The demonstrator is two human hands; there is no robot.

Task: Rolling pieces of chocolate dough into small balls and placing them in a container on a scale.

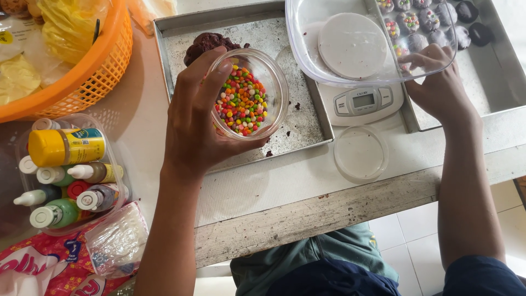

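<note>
Left hand [192, 123] fingers [211, 68] wrapped around candy jar [249, 93] (right hand [438, 87] fingers hidden, state unclear).

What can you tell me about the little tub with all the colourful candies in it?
The candy tub is a small, round, clear container that looks like plastic, with no lid on. It is partly filled with tiny round candies in red, yellow, green, orange and white. The left hand holds it tilted toward the camera, fingers wrapped around its side, above a grey metal tray.
</note>
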